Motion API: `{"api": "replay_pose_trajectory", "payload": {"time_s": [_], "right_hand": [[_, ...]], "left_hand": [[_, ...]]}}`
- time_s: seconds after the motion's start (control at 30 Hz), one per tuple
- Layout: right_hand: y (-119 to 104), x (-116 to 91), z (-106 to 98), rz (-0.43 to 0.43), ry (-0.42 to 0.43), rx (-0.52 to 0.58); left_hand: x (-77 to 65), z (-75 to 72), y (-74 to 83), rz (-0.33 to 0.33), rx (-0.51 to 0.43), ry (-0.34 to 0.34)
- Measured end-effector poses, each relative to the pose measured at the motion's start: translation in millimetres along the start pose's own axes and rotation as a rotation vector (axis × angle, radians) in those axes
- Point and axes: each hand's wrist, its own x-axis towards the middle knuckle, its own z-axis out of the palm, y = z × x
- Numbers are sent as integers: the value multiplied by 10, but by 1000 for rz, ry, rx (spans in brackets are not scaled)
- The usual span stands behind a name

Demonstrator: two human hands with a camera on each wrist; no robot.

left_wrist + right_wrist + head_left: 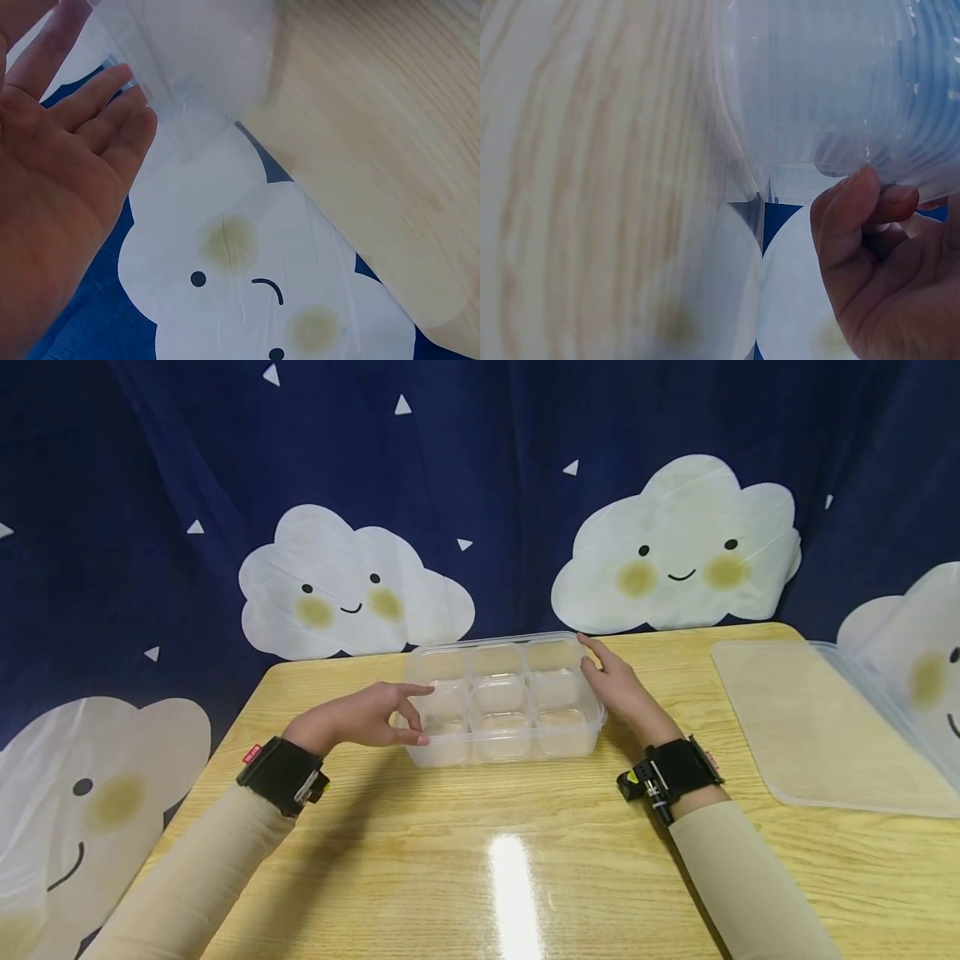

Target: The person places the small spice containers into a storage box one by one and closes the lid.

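Note:
A clear plastic divided container (504,749) with several compartments in rows stands near the table's far edge. At its left end my left hand (371,714) holds the rim, the index finger reaching over the edge and the thumb at the near corner. My right hand (618,681) grips the right end, fingers toward the far corner. In the left wrist view, fingertips of the left hand (71,172) meet the container wall (202,60). The right wrist view has the right hand (900,277) with bent fingers at the container's edge (802,97). I see nothing inside the compartments.
A flat translucent lid (825,727) lies on the wooden table (420,860) at the right, reaching past its edge. Behind the table hangs a dark blue curtain (510,485) printed with smiling clouds. Both wrists carry black camera straps (285,772).

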Motion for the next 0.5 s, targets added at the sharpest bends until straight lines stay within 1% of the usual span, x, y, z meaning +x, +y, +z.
{"api": "replay_pose_trajectory", "payload": {"time_s": [0.1,0.37,0.5], "right_hand": [[4,10,-1,-3,-3,3],[23,24,-3,9,-11,11],[29,22,1,10,-13,14]], "left_hand": [[-4,13,-6,-21,-10,-9],[-8,41,2,13,-35,-7],[-10,60,31,5,-44,-19]]}}
